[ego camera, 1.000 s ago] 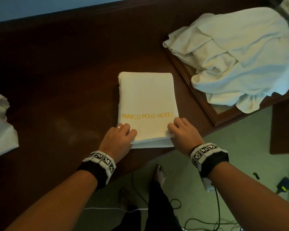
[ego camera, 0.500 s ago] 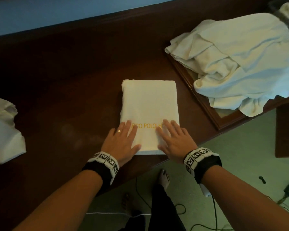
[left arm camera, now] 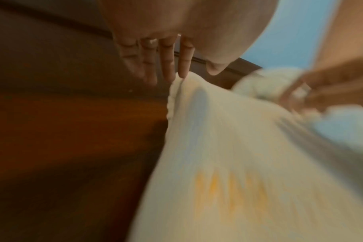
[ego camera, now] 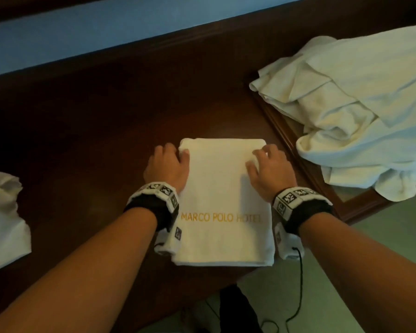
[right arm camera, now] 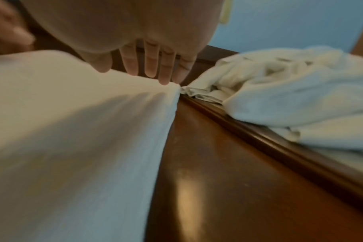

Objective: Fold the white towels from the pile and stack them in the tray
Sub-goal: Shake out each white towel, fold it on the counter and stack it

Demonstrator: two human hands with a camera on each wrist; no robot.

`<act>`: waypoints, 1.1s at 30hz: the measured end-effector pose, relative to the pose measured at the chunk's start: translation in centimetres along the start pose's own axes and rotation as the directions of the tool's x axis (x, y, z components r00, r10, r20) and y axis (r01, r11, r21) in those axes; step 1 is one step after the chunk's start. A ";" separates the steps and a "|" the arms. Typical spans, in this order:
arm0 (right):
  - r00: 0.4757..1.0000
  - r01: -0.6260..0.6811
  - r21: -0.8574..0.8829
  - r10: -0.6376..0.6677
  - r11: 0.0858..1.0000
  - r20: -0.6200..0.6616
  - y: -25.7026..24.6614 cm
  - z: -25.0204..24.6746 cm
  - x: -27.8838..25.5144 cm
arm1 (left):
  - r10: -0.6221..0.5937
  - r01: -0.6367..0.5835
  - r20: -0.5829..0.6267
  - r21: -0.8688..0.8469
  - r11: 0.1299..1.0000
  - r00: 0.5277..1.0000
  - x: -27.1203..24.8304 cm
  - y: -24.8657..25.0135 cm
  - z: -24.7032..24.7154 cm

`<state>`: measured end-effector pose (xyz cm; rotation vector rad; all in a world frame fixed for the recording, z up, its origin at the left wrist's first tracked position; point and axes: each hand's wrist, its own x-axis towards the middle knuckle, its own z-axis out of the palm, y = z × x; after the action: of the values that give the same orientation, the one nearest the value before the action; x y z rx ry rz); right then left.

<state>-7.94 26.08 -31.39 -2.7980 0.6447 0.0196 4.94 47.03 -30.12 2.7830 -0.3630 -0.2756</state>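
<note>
My left hand (ego camera: 166, 167) and right hand (ego camera: 270, 169) sit at the two far corners of the folded towel (ego camera: 222, 200), which lies flat on the dark wooden bench (ego camera: 94, 131), its near end at the bench's front edge.

Edges and room: bare bench runs wide to the left of the towel and behind it up to the raised back rail. On the right the gap is narrow; the wooden tray (ego camera: 305, 169) starts just beside my right hand, its rim angled toward the towel's far right corner. Green floor shows below the front edge.

Count: one folded towel under my hands; one loose pile of white towels (ego camera: 360, 116) heaped in and over the tray, number within it not countable; one further crumpled white cloth (ego camera: 3, 212) at the left border, well apart. Two wrist bands, one per arm.

Towel: cream-white, a neat rectangle, several layers thick at the side, with "MARCO POLO HOTEL" in yellow across the near half.

Left grip: in the left wrist view the fingers (left arm camera: 166, 65) are straight, tips touching the towel's far left corner; nothing held. Right grip: in the right wrist view the fingers (right arm camera: 149, 65) are straight and together, tips resting on the far right corner; nothing held. That view also shows the pile just beyond the tray rim (right arm camera: 259, 139).
</note>
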 end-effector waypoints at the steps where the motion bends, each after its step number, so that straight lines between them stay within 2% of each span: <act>1: 0.992 -0.121 0.058 0.118 0.991 0.045 0.3 -0.2 1.6 | -0.076 0.077 0.026 -0.061 0.995 0.997 1.5 0.2 0.0; 3: 0.942 -0.321 0.140 0.300 0.937 0.151 1.1 -0.4 4.1 | -0.142 0.153 0.104 -0.116 0.981 0.984 4.0 0.9 0.3; 5: 0.903 -0.416 0.183 0.380 0.891 0.201 1.7 -0.3 6.0 | -0.182 0.208 0.161 -0.165 0.964 0.970 5.7 1.7 0.6; 8: 0.894 -0.438 0.273 0.381 0.857 0.236 2.2 0.3 7.8 | -0.216 0.261 0.200 -0.237 0.936 0.956 7.4 1.9 1.7; 11: 0.899 -0.422 0.307 0.348 0.853 0.268 3.2 1.0 8.4 | -0.149 0.189 0.140 -0.342 0.921 0.979 8.0 1.2 2.7; 14: 0.890 -0.420 0.272 0.334 0.866 0.310 3.7 1.7 8.7 | -0.132 0.155 0.087 -0.369 0.917 0.987 8.5 0.6 3.1; 16: 0.907 -0.375 0.230 0.305 0.898 0.291 3.3 1.6 8.8 | -0.182 0.175 0.013 -0.357 0.917 0.983 8.6 0.5 3.0; 18: 0.964 -0.227 0.112 0.207 0.967 0.167 2.9 1.0 8.5 | -0.162 0.140 -0.060 -0.277 0.951 0.985 7.6 0.9 2.4; 19: 0.989 -0.126 0.013 0.124 0.992 0.084 2.7 0.7 7.9 | -0.072 0.055 -0.089 -0.181 0.982 0.993 6.6 1.2 2.2; 20: 1.000 -0.022 -0.082 0.024 0.996 0.019 2.4 0.4 7.1 | 0.075 -0.080 -0.088 -0.052 0.995 0.993 5.3 1.4 2.3; 22: 0.984 0.177 -0.171 -0.180 0.969 0.002 1.1 0.3 4.8 | 0.362 -0.364 0.048 0.213 0.907 0.931 2.0 1.8 2.9; 23: 0.961 0.275 -0.176 -0.272 0.945 0.045 0.4 0.8 3.3 | 0.430 -0.455 0.151 0.290 0.842 0.890 0.6 1.5 3.5; 24: 0.932 0.358 -0.175 -0.342 0.917 0.117 -0.2 1.6 1.7 | 0.442 -0.501 0.240 0.335 0.798 0.865 -0.6 1.0 3.9; 25: 0.904 0.410 -0.177 -0.374 0.895 0.206 -0.5 2.4 0.1 | 0.417 -0.506 0.299 0.353 0.787 0.858 -1.5 0.0 4.4; 26: 0.884 0.428 -0.181 -0.369 0.885 0.288 -0.3 3.2 -1.2 | 0.386 -0.492 0.332 0.349 0.797 0.861 -2.3 -1.0 4.8; 28: 0.878 0.382 -0.181 -0.294 0.906 0.378 0.8 4.4 -3.1 | 0.346 -0.465 0.360 0.334 0.820 0.867 -3.3 -2.8 5.1; 30: 0.893 0.319 -0.193 -0.226 0.928 0.389 1.4 4.8 -4.1 | 0.330 -0.449 0.354 0.339 0.827 0.875 -4.2 -3.3 5.0; 33: 0.901 0.304 -0.201 -0.213 0.931 0.377 0.4 4.4 -6.0 | 0.339 -0.441 0.327 0.317 0.840 0.882 -7.2 -3.2 4.8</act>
<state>-13.31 29.44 -35.29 -2.9888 0.1862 0.5740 -2.26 50.55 -34.62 2.9496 -1.1573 -0.5168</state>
